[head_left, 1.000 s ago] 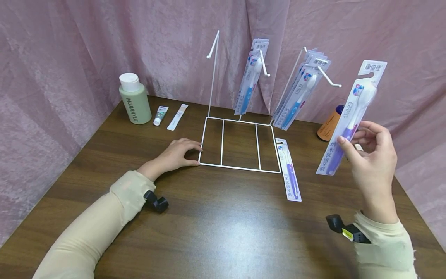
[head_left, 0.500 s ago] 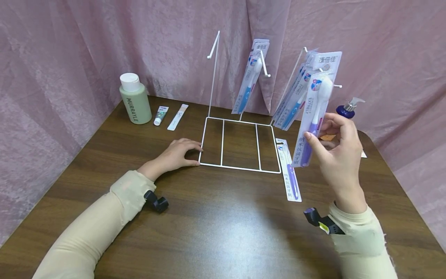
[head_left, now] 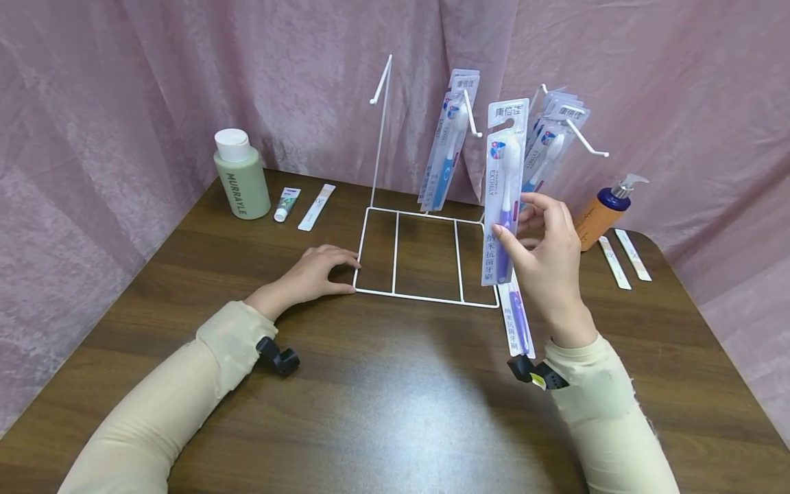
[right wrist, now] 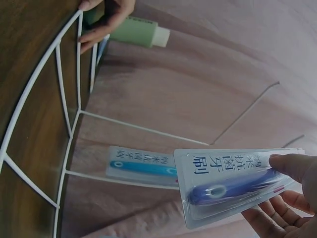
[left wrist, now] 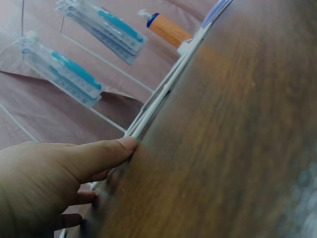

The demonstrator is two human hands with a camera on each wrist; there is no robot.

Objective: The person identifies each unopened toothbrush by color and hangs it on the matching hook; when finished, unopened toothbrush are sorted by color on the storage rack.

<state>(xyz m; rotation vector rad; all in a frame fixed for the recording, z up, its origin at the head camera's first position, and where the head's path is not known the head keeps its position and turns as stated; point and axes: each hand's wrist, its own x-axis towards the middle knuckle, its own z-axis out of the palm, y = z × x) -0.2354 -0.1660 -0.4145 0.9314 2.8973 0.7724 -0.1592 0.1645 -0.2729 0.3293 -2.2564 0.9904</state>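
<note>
In the head view, my right hand (head_left: 546,261) pinches a packaged purple toothbrush (head_left: 505,192) by its lower part, thumb in front. It is upright in front of the white wire display rack's (head_left: 426,298) right side. The right wrist view shows the purple handle (right wrist: 218,193) inside clear plastic. My left hand (head_left: 308,274) touches the rack's front left corner with thumb and fingertips. Packaged blue toothbrushes hang on the middle hook (head_left: 472,116) and right hook (head_left: 586,140). The left hook (head_left: 379,82) holds nothing. A second packaged purple toothbrush (head_left: 517,319) lies beside the rack, partly covered.
At the back left stand a green bottle (head_left: 242,178), a small toothpaste tube (head_left: 286,204) and a flat white packet (head_left: 317,207). An orange pump bottle (head_left: 599,218) is at the right, near two slim white packets (head_left: 615,263). A pink curtain (head_left: 308,89) hangs behind.
My right hand has carried the packaged purple toothbrush leftward from the table's right side, past the right hook, to the gap between middle and right hooks. My left hand stays at the rack's corner.
</note>
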